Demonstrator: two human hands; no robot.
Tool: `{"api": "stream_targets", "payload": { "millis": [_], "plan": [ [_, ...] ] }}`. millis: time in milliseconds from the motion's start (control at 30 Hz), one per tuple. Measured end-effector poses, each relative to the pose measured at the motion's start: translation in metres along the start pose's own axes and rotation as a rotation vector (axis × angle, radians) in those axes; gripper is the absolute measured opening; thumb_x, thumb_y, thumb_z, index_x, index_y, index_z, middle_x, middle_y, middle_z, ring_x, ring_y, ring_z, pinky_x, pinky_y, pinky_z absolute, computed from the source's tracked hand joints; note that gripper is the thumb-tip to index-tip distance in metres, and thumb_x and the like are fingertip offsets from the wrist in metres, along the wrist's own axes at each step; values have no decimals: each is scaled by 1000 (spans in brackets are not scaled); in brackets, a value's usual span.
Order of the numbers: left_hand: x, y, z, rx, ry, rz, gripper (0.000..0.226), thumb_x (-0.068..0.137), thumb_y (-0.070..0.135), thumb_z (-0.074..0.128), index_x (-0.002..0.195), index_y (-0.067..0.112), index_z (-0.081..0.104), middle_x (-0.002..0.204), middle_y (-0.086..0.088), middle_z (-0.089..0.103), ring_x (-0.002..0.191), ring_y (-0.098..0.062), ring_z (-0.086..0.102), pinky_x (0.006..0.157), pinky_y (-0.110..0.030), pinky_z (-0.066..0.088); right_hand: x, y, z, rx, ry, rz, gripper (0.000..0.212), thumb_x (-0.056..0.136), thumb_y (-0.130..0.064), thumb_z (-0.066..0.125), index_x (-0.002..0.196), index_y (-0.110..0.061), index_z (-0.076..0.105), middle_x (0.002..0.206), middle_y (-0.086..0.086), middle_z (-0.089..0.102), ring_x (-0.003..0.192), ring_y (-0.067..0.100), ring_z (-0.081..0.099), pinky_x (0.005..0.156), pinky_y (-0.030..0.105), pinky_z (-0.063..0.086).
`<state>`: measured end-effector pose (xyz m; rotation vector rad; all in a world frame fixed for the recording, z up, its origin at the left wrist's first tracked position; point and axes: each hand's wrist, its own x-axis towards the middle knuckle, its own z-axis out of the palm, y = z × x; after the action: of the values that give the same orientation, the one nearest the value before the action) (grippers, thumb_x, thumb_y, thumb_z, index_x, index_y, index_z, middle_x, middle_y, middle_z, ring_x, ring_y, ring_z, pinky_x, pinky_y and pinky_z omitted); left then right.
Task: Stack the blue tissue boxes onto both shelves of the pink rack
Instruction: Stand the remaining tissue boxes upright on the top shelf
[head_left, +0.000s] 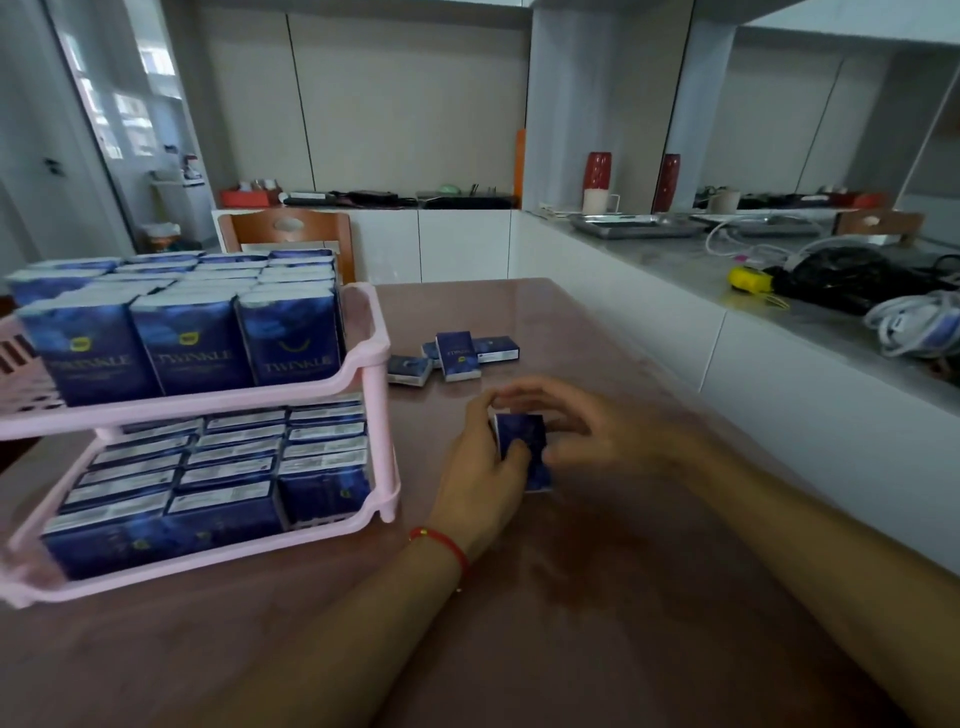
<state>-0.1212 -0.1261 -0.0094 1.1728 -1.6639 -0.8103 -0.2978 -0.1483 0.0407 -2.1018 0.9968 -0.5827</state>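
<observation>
While the held tissue box (522, 449) sat at centre frame, just above the table (571, 623), the left hand (480, 467) pinched it and the right hand (561, 415) curled over its top. Squaring it upright seemed wise, since the pink rack (382, 415), at left, looked nearly full. Four loose boxes (452, 356) lay beyond, above centre.

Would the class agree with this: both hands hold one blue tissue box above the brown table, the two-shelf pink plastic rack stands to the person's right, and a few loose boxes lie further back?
Not quite. The head view shows the two-shelf pink plastic rack on the person's left, not the right. The rest stands: left hand and right hand hold one blue tissue box above the brown table, with loose boxes further back.
</observation>
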Motion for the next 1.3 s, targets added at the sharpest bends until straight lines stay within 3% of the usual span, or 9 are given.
{"api": "stream_targets", "payload": {
  "millis": [200,367,500,700,867,967,1100,1167,1300],
  "plan": [
    [4,-9,3,-4,68,14,56,102,20,49,150,30,22,133,-5,60,111,-16,66,96,-39,57,107,60,-17,-392,527,182,39,90,-16,63,128,-21,54,122,-2,58,114,19,58,92,31,46],
    [6,-18,3,-11,115,90,39,103,18,48,128,43,33,125,2,60,106,-11,66,89,-36,60,175,99,-9,-637,453,254,49,98,-24,44,146,-17,39,152,9,39,137,29,41,114,47,33],
    [8,-14,3,22,133,114,39,104,20,46,134,39,31,128,0,58,107,-11,65,89,-33,59,174,104,-12,-766,566,306,28,94,-29,50,119,-19,60,122,7,62,100,22,57,90,37,45],
    [2,-7,-1,41,138,114,47,103,20,48,146,26,29,134,-3,55,114,-16,62,96,-42,56,125,75,-4,-939,556,388,13,93,-25,59,102,-17,56,112,7,61,95,25,56,85,36,44],
    [-5,1,-4,14,204,102,42,102,15,50,141,23,39,131,-3,57,111,-17,62,96,-43,55,56,43,9,-874,335,430,17,95,-32,51,107,-33,62,112,4,64,95,24,58,82,28,45],
    [-16,10,-9,23,168,85,52,97,7,53,145,21,40,133,-5,59,111,-15,61,95,-28,55,2,-9,16,-620,269,480,27,97,-23,57,71,-20,50,72,2,51,66,10,48,56,7,33],
    [-39,32,-18,73,80,88,63,91,4,58,148,21,39,133,-6,60,113,-19,62,94,-25,53,-48,-34,28,-304,423,478,36,86,-14,72,60,-16,46,47,-8,44,44,2,45,40,14,27],
    [-49,42,-26,40,58,77,69,83,12,61,147,25,40,132,-4,61,114,-21,63,97,-41,56,-64,-39,33,-87,536,397,19,84,-22,77,85,-15,59,73,-7,63,67,6,61,46,13,39],
    [-81,59,-50,-87,-26,80,78,72,7,66,142,34,44,129,6,61,112,-9,62,92,-40,58,-74,-78,54,19,589,183,53,78,-41,81,121,-25,54,107,-8,67,90,10,66,64,18,49]
  ]
}}
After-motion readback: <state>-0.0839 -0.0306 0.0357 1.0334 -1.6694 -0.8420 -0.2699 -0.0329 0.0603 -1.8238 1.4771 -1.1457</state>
